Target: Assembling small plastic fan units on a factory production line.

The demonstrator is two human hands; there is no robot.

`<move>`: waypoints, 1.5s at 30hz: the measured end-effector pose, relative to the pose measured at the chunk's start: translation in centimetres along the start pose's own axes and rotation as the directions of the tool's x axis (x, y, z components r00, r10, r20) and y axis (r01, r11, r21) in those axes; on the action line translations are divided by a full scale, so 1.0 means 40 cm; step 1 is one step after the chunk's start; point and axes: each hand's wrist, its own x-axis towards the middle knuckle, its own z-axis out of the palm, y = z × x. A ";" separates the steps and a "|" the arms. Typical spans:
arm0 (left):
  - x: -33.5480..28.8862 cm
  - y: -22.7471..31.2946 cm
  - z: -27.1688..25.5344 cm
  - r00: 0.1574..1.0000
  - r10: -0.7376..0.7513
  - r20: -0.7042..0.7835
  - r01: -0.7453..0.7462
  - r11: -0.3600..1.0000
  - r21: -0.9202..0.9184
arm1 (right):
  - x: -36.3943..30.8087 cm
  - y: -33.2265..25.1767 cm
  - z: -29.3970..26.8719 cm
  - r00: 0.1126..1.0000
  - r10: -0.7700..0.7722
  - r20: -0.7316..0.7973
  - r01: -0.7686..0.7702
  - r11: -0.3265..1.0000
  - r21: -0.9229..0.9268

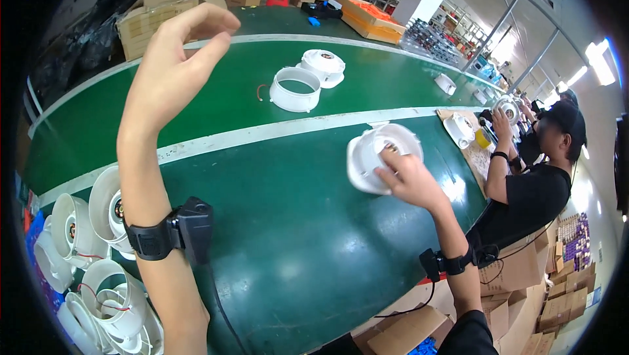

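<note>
Head view: left hand (164, 73) raised above the far green belt (226, 86), wrist bent, fingers curved forward, thumb apart from them, gap showing. Left forearm runs nearly upright from the lower edge, wearing a black strap with boxy module (194, 230). Right hand (416, 183) reaches in from lower right, fingers over the near side of a white round plastic housing (373, 145), touching it; pinching or just resting, can't tell. Housing is over the glossy dark-green worktop (282, 237), near its far edge: open cup shape, flat flange, smooth walls. On belt: thin-walled white plastic ring (295, 102), just beside a white lidded round housing (325, 61). Lower left: clustered white plastic cups (69, 214), thin red wires.
</note>
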 end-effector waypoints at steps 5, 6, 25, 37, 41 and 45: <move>-0.008 -0.001 -0.014 0.999 -0.024 0.045 0.025 1.000 -0.018 | 0.018 -0.212 -0.106 0.980 -0.142 0.136 0.110 0.969 0.221; -0.014 0.002 -0.027 0.999 -0.025 0.045 0.025 1.000 -0.005 | 0.035 -0.240 -0.131 0.971 -0.210 0.112 0.171 0.944 0.284; -0.007 0.087 0.073 0.982 0.180 -0.054 -0.188 0.961 -0.205 | 0.216 -0.319 -0.163 0.726 -0.587 -0.358 0.669 0.480 0.568; -0.020 0.148 0.101 0.888 0.453 0.079 -0.458 0.855 0.243 | 0.278 -0.326 -0.115 0.851 -0.259 -0.457 0.481 0.032 0.876; -0.030 0.136 0.067 0.923 0.370 -0.106 -0.370 0.929 0.024 | 0.218 -0.359 -0.144 0.897 -0.320 -0.304 0.344 0.076 0.936; -0.017 0.146 0.068 0.970 0.212 -0.115 -0.213 0.977 0.004 | 0.210 -0.363 -0.145 0.825 -0.484 -0.291 0.495 0.373 0.785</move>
